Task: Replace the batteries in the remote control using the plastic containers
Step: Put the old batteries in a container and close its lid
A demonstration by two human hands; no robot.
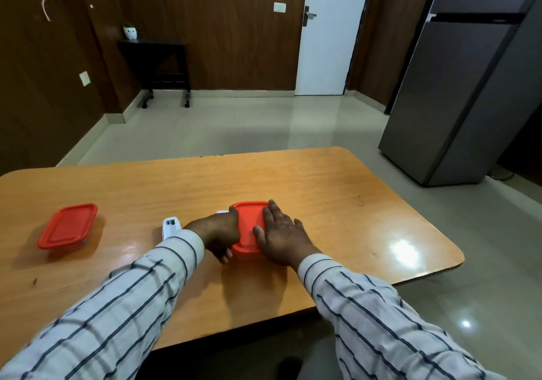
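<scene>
Red lid on the near container [249,227], middle of the desk [337,192]; both our hands are on it. Left hand [220,233] wraps the left edge, fingers curled down over the side and thumb along the rim, a grip closed on the container. Right hand [278,233] lies flat on the lid's right half, fingers spread, pressing down rather than pinching.

Progress, as we judge it: early or mid-way. The remote control [171,225] lies just left of our left wrist, white, its back facing up with the battery bay uncovered; two dark slots show inside, but we cannot tell whether cells sit in them. A small white piece [222,212] peeks out beyond the left hand, possibly the bay cover; too hidden to be sure. No loose batteries are visible on the desk.

Whether we are pressing this lid shut or prising it off, one view cannot settle. The flat right palm suggests sealing; the curled left fingers suggest lifting an edge.

Second container [67,226] sits well apart at the far left, red lid seated, clear base below, untouched.

Still to do, at the least: close the remote's bay.

Near container: rounded rectangle, opaque glossy red lid, body mostly hidden under our hands. Contents not visible.
</scene>
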